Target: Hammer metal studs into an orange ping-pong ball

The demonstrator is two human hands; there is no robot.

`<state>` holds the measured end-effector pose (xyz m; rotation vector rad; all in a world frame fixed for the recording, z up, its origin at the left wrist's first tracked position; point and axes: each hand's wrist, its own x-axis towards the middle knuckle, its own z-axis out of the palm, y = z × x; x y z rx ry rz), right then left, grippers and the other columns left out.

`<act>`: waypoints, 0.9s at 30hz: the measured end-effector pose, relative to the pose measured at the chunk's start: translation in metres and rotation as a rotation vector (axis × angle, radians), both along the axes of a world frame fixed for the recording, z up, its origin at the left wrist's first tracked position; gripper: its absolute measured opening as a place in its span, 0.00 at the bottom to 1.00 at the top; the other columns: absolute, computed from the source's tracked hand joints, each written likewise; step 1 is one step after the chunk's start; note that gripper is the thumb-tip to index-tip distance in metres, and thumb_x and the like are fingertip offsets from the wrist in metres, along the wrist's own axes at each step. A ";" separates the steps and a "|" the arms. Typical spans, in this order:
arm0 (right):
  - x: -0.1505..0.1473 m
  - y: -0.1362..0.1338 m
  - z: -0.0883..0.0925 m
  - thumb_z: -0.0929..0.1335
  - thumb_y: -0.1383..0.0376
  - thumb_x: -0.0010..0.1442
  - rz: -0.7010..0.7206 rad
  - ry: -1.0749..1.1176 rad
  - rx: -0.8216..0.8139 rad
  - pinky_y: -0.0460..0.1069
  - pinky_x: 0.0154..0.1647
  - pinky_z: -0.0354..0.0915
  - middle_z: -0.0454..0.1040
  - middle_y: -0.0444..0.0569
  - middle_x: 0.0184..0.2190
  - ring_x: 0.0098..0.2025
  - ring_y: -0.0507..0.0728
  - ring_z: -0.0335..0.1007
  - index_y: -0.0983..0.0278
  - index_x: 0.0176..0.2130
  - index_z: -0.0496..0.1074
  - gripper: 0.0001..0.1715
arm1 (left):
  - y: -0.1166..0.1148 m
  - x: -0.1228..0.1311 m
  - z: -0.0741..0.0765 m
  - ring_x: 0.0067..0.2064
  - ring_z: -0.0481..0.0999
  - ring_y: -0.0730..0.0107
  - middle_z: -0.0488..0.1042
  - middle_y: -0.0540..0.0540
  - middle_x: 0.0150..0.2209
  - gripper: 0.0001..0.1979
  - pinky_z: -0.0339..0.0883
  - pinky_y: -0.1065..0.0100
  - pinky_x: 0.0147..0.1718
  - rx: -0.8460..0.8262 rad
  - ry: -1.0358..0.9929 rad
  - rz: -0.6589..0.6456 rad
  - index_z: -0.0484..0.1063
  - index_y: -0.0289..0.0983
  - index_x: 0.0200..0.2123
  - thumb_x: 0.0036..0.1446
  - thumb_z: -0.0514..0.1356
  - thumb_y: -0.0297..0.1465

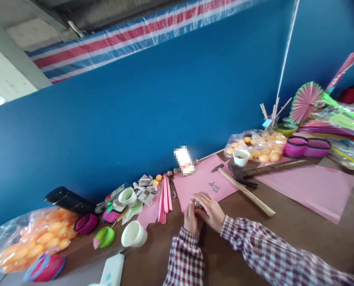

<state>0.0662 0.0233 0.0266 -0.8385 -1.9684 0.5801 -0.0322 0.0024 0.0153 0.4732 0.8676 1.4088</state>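
Both hands are together at the near edge of the pink sheet (200, 180), mid-desk (298, 234). My left hand (191, 218) is closed, fingertips pinching a small piece (197, 204). My right hand (211, 210) is curled over it from the right, fingers bent down on the same piece. It's too small and blurred to tell what it is; it looks shiny.

Loose metal bits (214, 186) lie on the sheet just beyond the hands. The hammer (245, 192) lies slantwise to the right, handle toward me, near but not touching. Pink strips (165, 198) lie to the left and a white cup (134, 234) sits near-left, apart.

My read on doing it well:
- keep the piece low over the sheet so a slip lands on paper
- left hand holds steady, right does the fine work
- wrists resting on the desk
- keep my sleeves off the metal bits
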 end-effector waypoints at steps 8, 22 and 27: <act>0.001 -0.001 0.004 0.63 0.70 0.53 0.040 0.010 -0.053 0.54 0.46 0.59 0.67 0.50 0.44 0.45 0.57 0.60 0.60 0.49 0.62 0.22 | 0.000 0.001 0.002 0.37 0.73 0.65 0.73 0.42 0.34 0.13 0.65 0.66 0.38 0.045 0.025 -0.001 0.70 0.34 0.34 0.50 0.55 0.37; -0.004 -0.001 0.001 0.61 0.74 0.48 0.026 0.030 -0.032 0.56 0.49 0.57 0.64 0.52 0.47 0.48 0.57 0.58 0.62 0.50 0.59 0.29 | 0.001 0.003 0.002 0.36 0.72 0.67 0.72 0.43 0.35 0.14 0.63 0.65 0.38 0.112 -0.015 -0.034 0.70 0.34 0.37 0.51 0.55 0.37; -0.005 -0.001 -0.001 0.61 0.74 0.47 0.015 0.039 -0.022 0.57 0.50 0.57 0.65 0.52 0.46 0.49 0.58 0.58 0.62 0.50 0.59 0.29 | 0.003 0.004 0.000 0.31 0.70 0.71 0.72 0.46 0.30 0.13 0.62 0.69 0.31 0.120 0.023 0.009 0.70 0.35 0.36 0.50 0.55 0.37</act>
